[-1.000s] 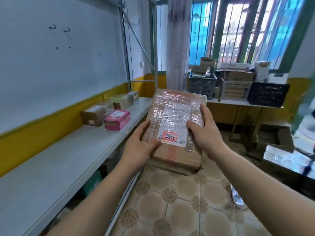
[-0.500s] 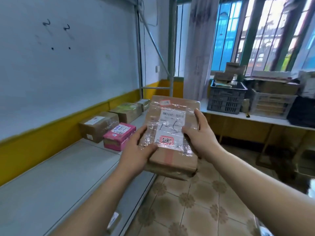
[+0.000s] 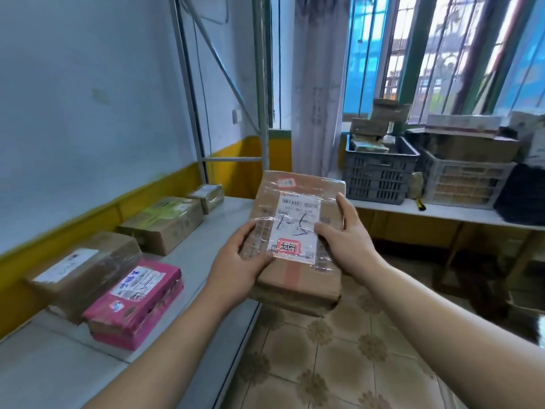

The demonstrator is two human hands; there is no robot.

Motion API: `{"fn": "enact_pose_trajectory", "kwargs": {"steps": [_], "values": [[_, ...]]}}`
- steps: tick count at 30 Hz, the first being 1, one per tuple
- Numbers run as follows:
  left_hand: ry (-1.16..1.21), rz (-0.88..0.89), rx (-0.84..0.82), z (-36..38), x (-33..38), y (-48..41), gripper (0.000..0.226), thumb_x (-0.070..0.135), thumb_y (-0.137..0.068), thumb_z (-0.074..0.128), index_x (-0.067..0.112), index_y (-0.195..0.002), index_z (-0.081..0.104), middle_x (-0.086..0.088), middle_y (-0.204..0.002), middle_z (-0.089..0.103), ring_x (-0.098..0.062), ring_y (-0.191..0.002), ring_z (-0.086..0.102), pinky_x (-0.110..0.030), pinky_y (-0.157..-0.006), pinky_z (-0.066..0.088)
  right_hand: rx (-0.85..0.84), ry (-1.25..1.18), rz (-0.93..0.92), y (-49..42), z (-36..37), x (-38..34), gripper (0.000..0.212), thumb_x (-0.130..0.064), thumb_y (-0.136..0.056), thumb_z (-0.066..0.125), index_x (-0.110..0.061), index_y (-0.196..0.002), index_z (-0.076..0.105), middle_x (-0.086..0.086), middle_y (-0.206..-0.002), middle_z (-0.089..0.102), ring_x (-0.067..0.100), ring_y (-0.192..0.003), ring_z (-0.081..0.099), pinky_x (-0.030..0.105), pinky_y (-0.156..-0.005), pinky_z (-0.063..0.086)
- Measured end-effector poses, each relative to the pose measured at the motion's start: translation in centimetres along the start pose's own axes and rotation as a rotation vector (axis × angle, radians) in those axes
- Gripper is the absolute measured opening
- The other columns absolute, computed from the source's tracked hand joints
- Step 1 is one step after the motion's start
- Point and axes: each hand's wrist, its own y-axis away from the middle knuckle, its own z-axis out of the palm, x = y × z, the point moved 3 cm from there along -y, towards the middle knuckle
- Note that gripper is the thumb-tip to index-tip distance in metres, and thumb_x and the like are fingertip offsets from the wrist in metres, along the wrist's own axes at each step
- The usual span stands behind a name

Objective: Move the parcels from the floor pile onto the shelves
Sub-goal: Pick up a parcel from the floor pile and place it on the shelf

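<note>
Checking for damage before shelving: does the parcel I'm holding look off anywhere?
Yes: the brown parcel, held between left hand and right hand, looks crushed along its near bottom edge, the right corner dented.

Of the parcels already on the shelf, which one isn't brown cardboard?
The pink box with a white label, on the grey shelf; the other three parcels are brown cardboard.

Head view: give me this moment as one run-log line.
stage: carry | taped parcel: gripped by left hand and right hand, off shelf | shelf: pink parcel, brown parcels by wall | next: likely set down
</note>
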Motion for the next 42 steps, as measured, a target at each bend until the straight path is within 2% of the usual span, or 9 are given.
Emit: {"fn": "enact_pose_trajectory", "kwargs": {"steps": [4, 8, 13, 20, 24, 28, 34, 37, 42], "values": [[-0.018, 0.011, 0.019, 5.0, -1.2, -7.0, 0.059, 0.019, -0.085, 0.071, 0.030, -0.138, 0.049, 0.011, -0.133, 0.052, -0.007, -0.115, 0.049, -0.006, -0.079, 0.036, -0.008, -0.027, -0.010, -8.2, -1.9, 2.7, 0.080, -0.028, -0.090, 0.069, -0.045, -0.152, 0.021, 0.002, -0.141, 0.049, 0.012, -0.093, 0.067, 0.020, -0.061, 0.055], [-0.040, -0.018, 0.030, 9.5, -1.8, -13.3, 0.059, 0.022, -0.086, 0.071, 0.033, -0.139, 0.047, 0.011, -0.134, 0.052, -0.006, -0.114, 0.049, -0.020, -0.088, 0.039, -0.052, -0.067, 0.003, -16.0, -3.6, 4.2, 0.080, -0.021, -0.092, 0.069, -0.041, -0.153, 0.022, 0.005, -0.140, 0.051, 0.009, -0.080, 0.072, 0.020, -0.054, 0.055], [-0.068, -0.084, 0.079, 11.6, -3.0, -19.7, 0.058, 0.023, -0.088, 0.069, 0.035, -0.139, 0.045, 0.015, -0.128, 0.047, -0.007, -0.114, 0.047, -0.020, -0.088, 0.038, -0.158, -0.073, 0.017, -24.3, -2.8, 4.8, 0.079, -0.019, -0.093, 0.067, -0.040, -0.154, 0.021, 0.008, -0.139, 0.051, 0.005, -0.069, 0.071, 0.017, -0.050, 0.052], [-0.065, -0.209, 0.167, 10.5, -8.9, -27.9, 0.060, 0.028, -0.085, 0.072, 0.038, -0.138, 0.045, 0.005, -0.140, 0.050, -0.017, -0.123, 0.051, -0.042, -0.104, 0.044, -0.290, -0.076, 0.047, -34.3, 3.8, 7.1, 0.079, -0.017, -0.093, 0.067, -0.038, -0.154, 0.021, 0.003, -0.129, 0.058, -0.002, -0.065, 0.069, 0.016, -0.048, 0.051], [-0.030, -0.260, 0.210, 9.1, -13.0, -32.4, 0.060, 0.026, -0.086, 0.071, 0.040, -0.138, 0.045, 0.005, -0.138, 0.050, -0.016, -0.119, 0.052, -0.032, -0.095, 0.050, -0.346, -0.086, 0.062, -39.3, 8.9, 8.3, 0.079, -0.017, -0.093, 0.066, -0.038, -0.154, 0.020, -0.001, -0.121, 0.062, 0.002, -0.070, 0.072, 0.020, -0.051, 0.054], [-0.035, -0.342, 0.243, 7.2, -16.7, -36.8, 0.061, 0.028, -0.087, 0.071, 0.041, -0.139, 0.042, 0.010, -0.134, 0.047, -0.016, -0.120, 0.051, -0.039, -0.100, 0.047, -0.398, -0.027, 0.067, -44.1, 14.1, 9.3, 0.078, -0.019, -0.094, 0.066, -0.037, -0.154, 0.020, -0.002, -0.123, 0.062, -0.003, -0.067, 0.069, 0.015, -0.049, 0.051], [-0.037, -0.494, 0.318, 4.7, -22.2, -38.8, 0.063, 0.023, -0.086, 0.072, 0.036, -0.141, 0.043, 0.009, -0.129, 0.053, -0.012, -0.113, 0.056, -0.026, -0.089, 0.049, -0.555, 0.036, 0.094, -48.4, 22.4, 12.2, 0.084, -0.028, -0.089, 0.070, -0.044, -0.152, 0.018, -0.004, -0.142, 0.045, 0.012, -0.094, 0.069, 0.028, -0.065, 0.061], [-0.006, -0.591, 0.392, 3.8, -24.9, -38.2, 0.062, 0.020, -0.086, 0.072, 0.037, -0.139, 0.045, 0.010, -0.128, 0.053, -0.010, -0.112, 0.057, -0.028, -0.093, 0.049, -0.683, 0.100, 0.075, -49.2, 26.6, 14.3, 0.086, -0.040, -0.082, 0.070, -0.048, -0.150, 0.017, -0.003, -0.147, 0.042, 0.018, -0.113, 0.061, 0.040, -0.087, 0.058], [-0.008, -0.732, 0.537, 2.4, -27.4, -35.7, 0.057, 0.008, -0.084, 0.072, 0.037, -0.126, 0.049, 0.005, -0.131, 0.055, -0.006, -0.113, 0.055, -0.022, -0.096, 0.046, -0.934, 0.122, 0.094, -48.7, 31.8, 16.9, 0.083, -0.037, -0.086, 0.072, -0.046, -0.149, 0.018, -0.002, -0.146, 0.041, 0.018, -0.117, 0.057, 0.028, -0.080, 0.054]]}}
